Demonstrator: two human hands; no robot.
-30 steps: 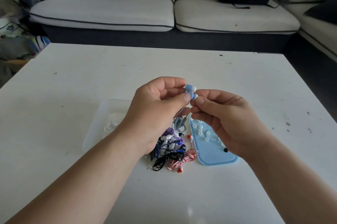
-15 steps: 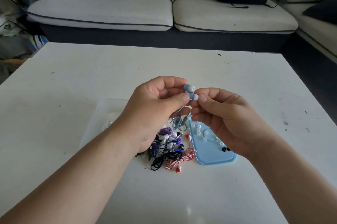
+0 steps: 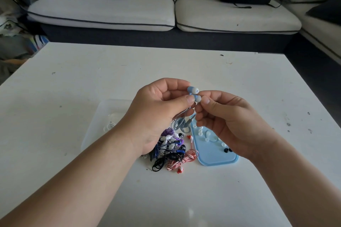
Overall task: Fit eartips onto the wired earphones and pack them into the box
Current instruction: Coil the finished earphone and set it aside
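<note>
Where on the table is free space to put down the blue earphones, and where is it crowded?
Free: the table toward the sofa, and the near strip before the earphone pile. Crowded: the clear box, pile and blue lid lie side by side.

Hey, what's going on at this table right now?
A person is fitting tips onto blue earphones held above the white table. The left hand pinches them just below the buds; the right hand pinches the white eartip on the lower bud. Spare tips lie on a blue tray under the right hand, beside a tangled pile of other earphones. A clear box sits under the left hand; this pair is not in it yet.
</note>
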